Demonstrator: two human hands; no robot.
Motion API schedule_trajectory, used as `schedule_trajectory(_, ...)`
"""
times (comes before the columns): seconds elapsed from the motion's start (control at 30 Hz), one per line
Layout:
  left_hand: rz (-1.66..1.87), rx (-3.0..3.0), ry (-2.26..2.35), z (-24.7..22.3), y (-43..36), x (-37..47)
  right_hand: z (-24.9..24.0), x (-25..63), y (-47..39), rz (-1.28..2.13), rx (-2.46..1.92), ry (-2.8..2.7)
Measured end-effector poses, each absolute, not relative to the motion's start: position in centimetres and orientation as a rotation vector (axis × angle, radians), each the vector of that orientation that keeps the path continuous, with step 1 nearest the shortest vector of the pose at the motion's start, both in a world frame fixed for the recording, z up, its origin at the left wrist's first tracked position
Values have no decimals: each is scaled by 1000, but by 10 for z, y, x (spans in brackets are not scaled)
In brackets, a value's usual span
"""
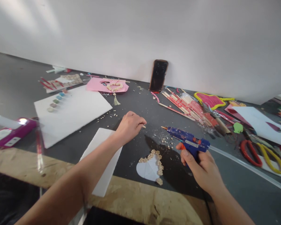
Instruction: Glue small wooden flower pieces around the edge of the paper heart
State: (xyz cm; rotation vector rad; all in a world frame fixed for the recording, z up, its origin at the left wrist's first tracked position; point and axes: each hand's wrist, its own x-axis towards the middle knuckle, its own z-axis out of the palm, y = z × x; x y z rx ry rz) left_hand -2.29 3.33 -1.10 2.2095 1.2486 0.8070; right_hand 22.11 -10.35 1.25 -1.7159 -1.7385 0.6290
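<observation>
My right hand [202,170] is wrapped round the handle of a blue hot glue gun [189,140], its nozzle pointing left above the dark tabletop. A clear glue stick [248,168] runs out of the gun's back. My left hand [130,126] pinches a small beige bead-like piece [144,126] between thumb and fingertips. Below the hands lies a white paper heart [148,170], with clusters of beige pieces along its top and right edges. More loose beige pieces [167,142] and crumbs lie between the heart and the gun's nozzle.
A phone [158,75] leans against the wall. White foam sheets [72,109] lie to the left, near a purple device [14,132]. Wrapped chopsticks [180,104], scissors [250,153] and a yellow-edged pink piece [210,100] crowd the right. A beaded heart [114,87] rests on pink paper.
</observation>
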Motion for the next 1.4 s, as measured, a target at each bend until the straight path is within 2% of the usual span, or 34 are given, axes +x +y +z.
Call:
schedule_trajectory(0.33,717,2219,1279,-1,29,-22,12,221,-104,642,-1732,-1726)
schedule_trajectory(0.63,745,1621,1064,7,16,-10,9,220,-107,711,-1678,-1740)
schedule_trajectory(0.83,729,1447,973,5,12,-7,11,218,-107,619,-1703,-1829)
schedule_trajectory(1.4,703,1427,957,6,10,-5,13,213,-105,578,-1742,-1869)
